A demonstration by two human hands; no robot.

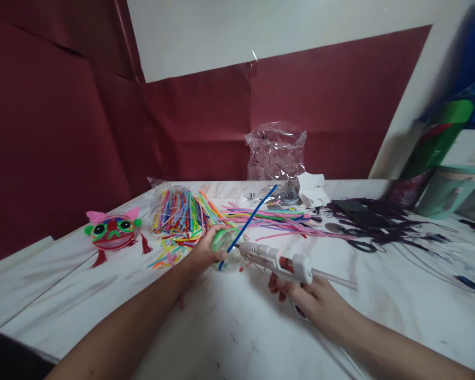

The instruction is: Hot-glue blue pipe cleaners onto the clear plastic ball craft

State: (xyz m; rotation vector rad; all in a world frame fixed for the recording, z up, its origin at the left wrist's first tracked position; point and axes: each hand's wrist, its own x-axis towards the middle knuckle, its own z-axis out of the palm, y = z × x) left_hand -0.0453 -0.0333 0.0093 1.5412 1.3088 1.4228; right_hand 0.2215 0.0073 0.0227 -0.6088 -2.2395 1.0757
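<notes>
My left hand is closed around a clear, rounded plastic piece with green fuzzy trim. A blue pipe cleaner lies slantwise across that piece, its upper end sticking up to the right. Wrapped round the handle of a white hot glue gun is my right hand. The gun's nozzle points left, at or very near the blue pipe cleaner; whether it touches cannot be made out. A glue stick juts from the gun's back end.
At the left sits a lion-like face ornament with red tassels. Bundled pipe cleaners fill a clear bag, with loose pink ones beside it. Black scissors, a dark phone and purple strands lie right.
</notes>
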